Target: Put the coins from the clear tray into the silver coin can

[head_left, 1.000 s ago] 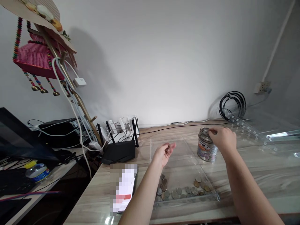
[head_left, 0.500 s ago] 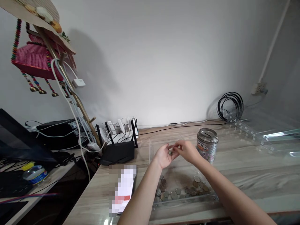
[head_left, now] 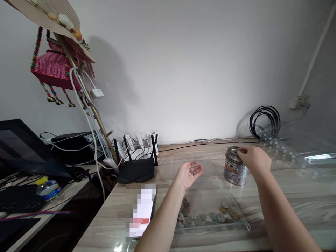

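Observation:
My left hand (head_left: 189, 173) lies palm up over a clear plastic tray (head_left: 210, 187), fingers spread, with a few coins (head_left: 192, 171) resting in the palm. My right hand (head_left: 254, 159) is pinched at the slotted top of a small printed tin money box (head_left: 235, 166) that stands on the table to the right of the tray. Whatever is between its fingertips is too small to make out. Several loose coins (head_left: 204, 217) lie along the near edge of the tray.
A black router (head_left: 136, 168) and a white power strip with plugs (head_left: 139, 141) sit at the back left. A phone (head_left: 141, 210) lies near the table's front. A coiled black cable (head_left: 265, 120) and clear acrylic parts (head_left: 301, 154) are at the right. A hat stand with cables (head_left: 86, 101) leans at left.
My right hand left my left palm and moved right to the top of the tin. My left hand opened flatter, still palm up with coins in it.

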Tool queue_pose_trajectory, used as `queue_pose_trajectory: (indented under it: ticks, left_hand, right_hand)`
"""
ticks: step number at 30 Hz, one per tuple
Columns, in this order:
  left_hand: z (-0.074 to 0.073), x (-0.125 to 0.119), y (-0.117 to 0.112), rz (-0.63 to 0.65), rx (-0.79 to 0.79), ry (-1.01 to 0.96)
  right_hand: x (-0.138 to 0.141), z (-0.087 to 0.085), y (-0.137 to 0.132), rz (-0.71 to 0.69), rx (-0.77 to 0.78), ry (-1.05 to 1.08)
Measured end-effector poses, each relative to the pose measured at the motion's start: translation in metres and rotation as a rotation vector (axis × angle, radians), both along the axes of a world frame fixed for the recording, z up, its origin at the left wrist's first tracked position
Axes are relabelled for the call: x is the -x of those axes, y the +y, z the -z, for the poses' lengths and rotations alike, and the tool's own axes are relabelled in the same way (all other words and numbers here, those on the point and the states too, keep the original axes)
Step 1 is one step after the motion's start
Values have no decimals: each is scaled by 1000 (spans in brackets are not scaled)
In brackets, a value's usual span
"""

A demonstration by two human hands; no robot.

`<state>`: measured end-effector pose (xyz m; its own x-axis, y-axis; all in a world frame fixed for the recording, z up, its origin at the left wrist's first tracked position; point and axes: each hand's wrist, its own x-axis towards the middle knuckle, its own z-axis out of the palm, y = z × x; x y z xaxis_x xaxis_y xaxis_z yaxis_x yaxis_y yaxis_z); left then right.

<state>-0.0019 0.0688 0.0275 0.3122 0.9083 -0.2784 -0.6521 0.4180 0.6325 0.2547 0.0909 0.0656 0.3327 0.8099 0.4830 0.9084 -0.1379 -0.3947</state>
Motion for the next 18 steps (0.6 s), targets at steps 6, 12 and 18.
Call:
queue_pose_trajectory:
  ticks: [6, 12, 18]
  left_hand:
    - [-1, 2, -1, 37, -27, -28]
    - [-2, 3, -2, 165, -81, -74]
    - [-1, 1, -3, 184, -106, -68]
  right_hand:
    - [23, -2, -7, -146, -304, -38]
    - [106, 19, -28, -997, 11, 35]
    - [122, 27, -33, -957, 19, -85]
